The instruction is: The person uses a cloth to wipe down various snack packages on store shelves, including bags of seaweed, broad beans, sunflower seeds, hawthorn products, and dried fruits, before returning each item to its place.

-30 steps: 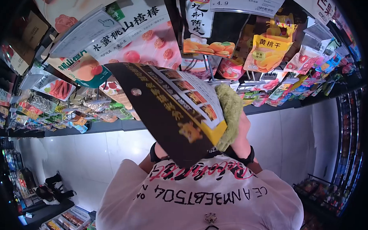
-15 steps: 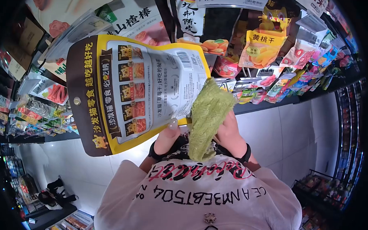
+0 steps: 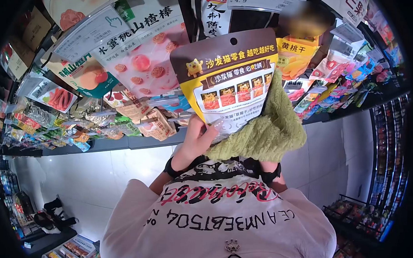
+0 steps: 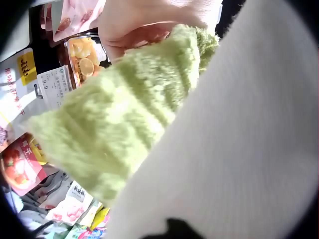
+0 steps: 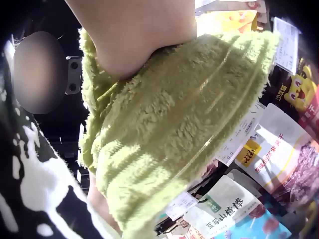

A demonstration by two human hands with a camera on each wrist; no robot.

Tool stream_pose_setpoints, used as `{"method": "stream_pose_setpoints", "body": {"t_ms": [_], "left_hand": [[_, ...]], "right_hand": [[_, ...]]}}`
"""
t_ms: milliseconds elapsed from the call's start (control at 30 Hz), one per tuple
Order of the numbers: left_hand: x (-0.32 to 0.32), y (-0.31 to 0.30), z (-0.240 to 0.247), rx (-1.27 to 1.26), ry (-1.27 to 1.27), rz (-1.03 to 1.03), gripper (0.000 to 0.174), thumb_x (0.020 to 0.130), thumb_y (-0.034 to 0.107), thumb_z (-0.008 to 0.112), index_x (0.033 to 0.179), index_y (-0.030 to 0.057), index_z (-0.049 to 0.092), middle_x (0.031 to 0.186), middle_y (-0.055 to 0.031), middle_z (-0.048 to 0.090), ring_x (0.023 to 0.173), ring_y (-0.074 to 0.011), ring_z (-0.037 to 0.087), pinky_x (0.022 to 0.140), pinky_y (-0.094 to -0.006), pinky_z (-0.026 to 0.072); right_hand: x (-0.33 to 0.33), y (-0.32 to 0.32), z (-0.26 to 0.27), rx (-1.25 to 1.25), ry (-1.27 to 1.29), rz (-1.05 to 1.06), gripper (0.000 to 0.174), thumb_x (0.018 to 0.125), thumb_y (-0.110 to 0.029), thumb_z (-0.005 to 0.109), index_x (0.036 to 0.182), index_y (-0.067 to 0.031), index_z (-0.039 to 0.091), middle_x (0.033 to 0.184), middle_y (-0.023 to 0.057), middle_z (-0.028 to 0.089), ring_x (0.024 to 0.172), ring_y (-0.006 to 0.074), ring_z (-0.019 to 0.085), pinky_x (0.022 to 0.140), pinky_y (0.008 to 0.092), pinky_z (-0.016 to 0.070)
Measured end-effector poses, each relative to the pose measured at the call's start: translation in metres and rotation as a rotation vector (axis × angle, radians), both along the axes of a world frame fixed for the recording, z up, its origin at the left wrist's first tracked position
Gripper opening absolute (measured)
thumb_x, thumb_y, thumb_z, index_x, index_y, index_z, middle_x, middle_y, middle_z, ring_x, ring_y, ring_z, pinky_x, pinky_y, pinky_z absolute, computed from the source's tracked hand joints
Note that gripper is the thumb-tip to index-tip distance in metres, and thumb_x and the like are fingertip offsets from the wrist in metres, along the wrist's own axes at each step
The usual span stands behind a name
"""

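Note:
A brown, yellow and white snack bag point(image 3: 235, 80) is held up in the head view, its printed panel facing the camera. My left hand point(image 3: 197, 140) grips its lower left edge, thumb on the front. A fluffy green cloth point(image 3: 270, 131) lies against the bag's right side and bottom. Behind the cloth is my right hand, with only the wrist showing there. In the right wrist view my right hand point(image 5: 139, 35) holds the cloth point(image 5: 164, 119), fingers hidden. The left wrist view has my left hand point(image 4: 149, 25) above the cloth point(image 4: 119, 109).
Hanging snack packets, including a pink peach bag point(image 3: 145, 58) and a yellow dried-fruit bag point(image 3: 295, 55), fill the rack behind. Price tags point(image 3: 89, 31) stick out in front of them. Pale floor point(image 3: 95, 175) lies below, and more shelving point(image 3: 389, 162) stands at the right.
The bag has turned from edge-on, then sideways, to upright with its printed back facing the camera, and has moved right. The cloth has spread along its lower right side.

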State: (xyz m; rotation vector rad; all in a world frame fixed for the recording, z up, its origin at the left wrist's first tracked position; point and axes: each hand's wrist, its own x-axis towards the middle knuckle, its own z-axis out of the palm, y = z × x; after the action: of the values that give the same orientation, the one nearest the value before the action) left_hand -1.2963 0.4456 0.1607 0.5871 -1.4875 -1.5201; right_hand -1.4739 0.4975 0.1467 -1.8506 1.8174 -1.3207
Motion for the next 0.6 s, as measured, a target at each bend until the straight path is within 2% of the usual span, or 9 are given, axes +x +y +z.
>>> {"method": "stream_pose_setpoints", "body": {"t_ms": [100, 167, 233, 300, 367, 467, 533, 567, 600], "left_hand": [[0.001, -0.001, -0.002, 0.017, 0.065, 0.094, 0.024, 0.083, 0.013, 0.048, 0.102, -0.0018, 0.047, 0.093, -0.0042, 0.053, 0.077, -0.0073, 0.045, 0.066, -0.0211, 0.0367], [-0.001, 0.001, -0.002, 0.122, 0.121, 0.117, 0.025, 0.083, 0.013, 0.047, 0.103, -0.0014, 0.046, 0.093, -0.0042, 0.053, 0.079, -0.0077, 0.046, 0.068, -0.0218, 0.0373], [0.001, -0.001, -0.003, 0.273, 0.163, 0.107, 0.028, 0.085, 0.016, 0.044, 0.107, -0.0009, 0.043, 0.094, -0.0047, 0.054, 0.081, -0.0092, 0.048, 0.072, -0.0238, 0.0392], [0.003, -0.006, -0.005, 0.211, 0.061, 0.101, 0.03, 0.084, 0.013, 0.046, 0.11, -0.0008, 0.04, 0.093, -0.006, 0.055, 0.081, -0.0095, 0.05, 0.071, -0.0232, 0.0398], [0.003, -0.013, -0.006, 0.154, -0.039, 0.089, 0.034, 0.083, 0.011, 0.048, 0.113, -0.0008, 0.037, 0.092, -0.0072, 0.056, 0.081, -0.0097, 0.051, 0.069, -0.0225, 0.0404], [-0.004, -0.022, -0.005, -0.034, -0.156, 0.178, 0.046, 0.079, 0.003, 0.051, 0.12, -0.0001, 0.031, 0.09, -0.0105, 0.058, 0.08, -0.011, 0.054, 0.068, -0.0227, 0.0425], [-0.01, -0.023, 0.002, 0.006, 0.056, 0.203, 0.055, 0.077, -0.006, 0.049, 0.124, 0.0011, 0.023, 0.091, -0.0111, 0.056, 0.084, -0.0154, 0.055, 0.074, -0.0247, 0.0434], [-0.002, -0.025, -0.001, 0.053, -0.085, 0.17, 0.065, 0.073, -0.004, 0.053, 0.128, 0.0033, 0.019, 0.107, -0.017, 0.048, 0.096, -0.0209, 0.051, 0.08, -0.0293, 0.0426], [-0.002, -0.025, 0.0, 0.052, -0.084, 0.171, 0.065, 0.073, -0.004, 0.053, 0.128, 0.0033, 0.019, 0.107, -0.017, 0.048, 0.096, -0.0209, 0.051, 0.08, -0.0293, 0.0426]], "right_hand": [[0.01, 0.035, 0.004, 0.011, -0.014, -0.014, 0.046, 0.072, -0.018, 0.055, 0.114, -0.0035, 0.042, 0.117, 0.0183, 0.04, 0.111, 0.0335, 0.034, 0.094, 0.0419, 0.0249], [-0.015, -0.045, 0.0, 0.019, -0.026, -0.025, 0.046, 0.073, -0.018, 0.055, 0.115, -0.0035, 0.042, 0.117, 0.0183, 0.04, 0.112, 0.0332, 0.033, 0.094, 0.0417, 0.0245], [-0.044, -0.065, -0.001, 0.025, -0.04, -0.036, 0.047, 0.073, -0.018, 0.055, 0.115, -0.0035, 0.041, 0.118, 0.0184, 0.039, 0.113, 0.0328, 0.032, 0.095, 0.0414, 0.0242], [-0.016, 0.01, -0.012, 0.029, -0.055, -0.052, 0.047, 0.074, -0.018, 0.055, 0.116, -0.0035, 0.041, 0.119, 0.0184, 0.039, 0.113, 0.0324, 0.032, 0.095, 0.0411, 0.0239], [-0.011, 0.039, -0.014, 0.038, -0.069, -0.073, 0.048, 0.074, -0.019, 0.054, 0.117, -0.0035, 0.04, 0.119, 0.0184, 0.038, 0.114, 0.0321, 0.031, 0.095, 0.0408, 0.0235], [-0.015, 0.025, -0.023, 0.057, -0.085, -0.099, 0.048, 0.074, -0.019, 0.054, 0.118, -0.0036, 0.039, 0.121, 0.0185, 0.037, 0.115, 0.0315, 0.03, 0.095, 0.0404, 0.023], [-0.016, 0.028, -0.024, 0.066, -0.094, -0.109, 0.049, 0.075, -0.019, 0.054, 0.118, -0.0036, 0.038, 0.121, 0.0185, 0.037, 0.116, 0.0312, 0.029, 0.096, 0.0401, 0.0227], [-0.016, 0.028, -0.02, 0.066, -0.093, -0.107, 0.049, 0.075, -0.019, 0.054, 0.118, -0.0036, 0.038, 0.121, 0.0185, 0.037, 0.116, 0.0312, 0.029, 0.096, 0.0401, 0.0227], [-0.012, 0.028, -0.007, 0.119, -0.154, -0.129, 0.043, 0.074, -0.017, 0.055, 0.113, -0.0029, 0.043, 0.114, 0.0166, 0.043, 0.108, 0.0305, 0.037, 0.091, 0.0387, 0.0286]]}}
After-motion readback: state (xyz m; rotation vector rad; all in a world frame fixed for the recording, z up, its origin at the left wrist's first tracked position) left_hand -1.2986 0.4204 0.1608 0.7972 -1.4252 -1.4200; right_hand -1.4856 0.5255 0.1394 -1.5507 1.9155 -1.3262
